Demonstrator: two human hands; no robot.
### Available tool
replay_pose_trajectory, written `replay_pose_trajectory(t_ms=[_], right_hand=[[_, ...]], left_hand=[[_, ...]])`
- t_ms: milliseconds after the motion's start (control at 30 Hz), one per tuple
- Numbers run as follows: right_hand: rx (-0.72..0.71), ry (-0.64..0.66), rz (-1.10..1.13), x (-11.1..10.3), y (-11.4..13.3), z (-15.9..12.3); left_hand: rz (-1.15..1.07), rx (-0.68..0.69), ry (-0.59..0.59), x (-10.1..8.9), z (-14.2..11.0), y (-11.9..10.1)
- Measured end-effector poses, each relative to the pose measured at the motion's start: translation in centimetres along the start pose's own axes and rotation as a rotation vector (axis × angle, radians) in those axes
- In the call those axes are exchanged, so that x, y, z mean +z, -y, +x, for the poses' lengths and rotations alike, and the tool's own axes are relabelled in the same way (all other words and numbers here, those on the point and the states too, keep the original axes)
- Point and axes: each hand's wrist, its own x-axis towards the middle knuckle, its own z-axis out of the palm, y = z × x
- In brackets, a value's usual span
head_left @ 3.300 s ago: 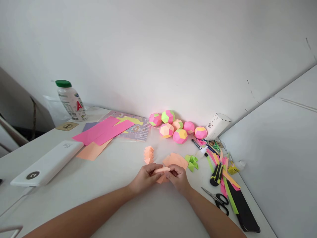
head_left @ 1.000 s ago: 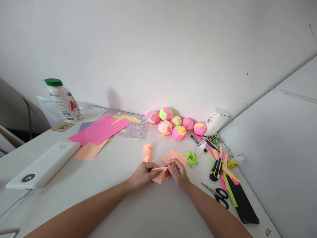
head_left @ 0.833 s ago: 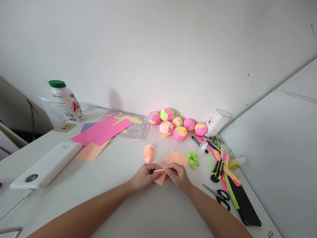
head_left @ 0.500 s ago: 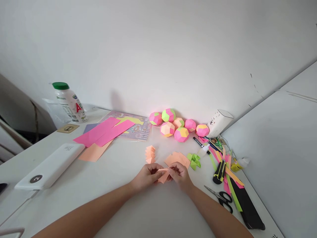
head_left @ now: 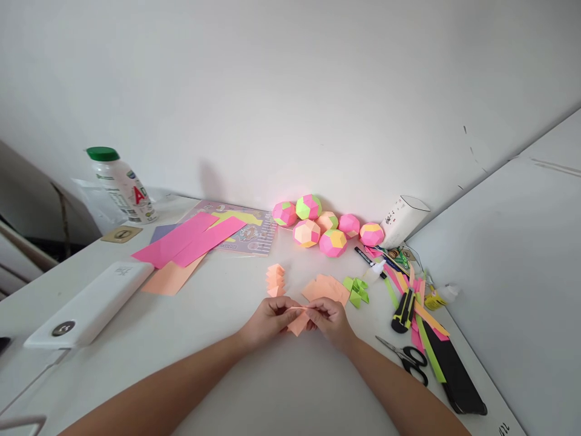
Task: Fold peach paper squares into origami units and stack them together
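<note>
A small peach paper piece (head_left: 298,324) is pinched between my two hands, low in the middle of the view. My left hand (head_left: 269,321) grips its left side and my right hand (head_left: 330,321) its right side, thumbs near each other along the upper edge. The fingers behind the paper are partly hidden. Just beyond my left hand stands a stack of folded peach paper units (head_left: 275,280). Past my right hand lie flat peach paper pieces (head_left: 325,289), and beside them several folded green paper units (head_left: 357,291).
Several multicoloured paper balls (head_left: 333,242) sit by the wall. At right lie scissors (head_left: 406,357), a utility knife (head_left: 403,312), paper strips (head_left: 431,348) and a glue bottle (head_left: 442,297). Pink sheets (head_left: 190,240), a white power bank (head_left: 91,306) and a green-capped bottle (head_left: 122,184) are left.
My fingertips have drawn slightly closer together along the peach paper's top edge. The whole view has shifted slightly; the things on the table look otherwise the same.
</note>
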Motion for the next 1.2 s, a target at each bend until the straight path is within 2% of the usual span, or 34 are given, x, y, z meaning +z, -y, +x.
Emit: replay_pose_trajectory(t_ms=[233,467,700,833,933,1200], right_hand=[[-0.023,0.012,-0.016,0.0,0.0,0.0],[-0.028,-0.02,-0.02,0.1,0.0,0.0],[0.022,-0.003,0.012,0.0,0.0,0.0],[-0.001,0.006,-0.016,0.0,0.1,0.0],[0.019,0.002,0.004,0.0,0.0,0.0],[0.013,0.014,-0.05,0.1,0.1,0.0]], left_hand=[[-0.009,0.001,0.002,0.1,-0.1,-0.2],[0.016,-0.029,-0.052,0.2,-0.3,-0.4],[-0.018,-0.01,-0.038,0.3,-0.1,-0.4],[-0.008,0.009,-0.042,0.3,-0.1,-0.7],[-0.01,-0.019,-0.045,0.4,-0.2,-0.9],[0.077,-0.05,-0.066,0.4,-0.3,-0.6]])
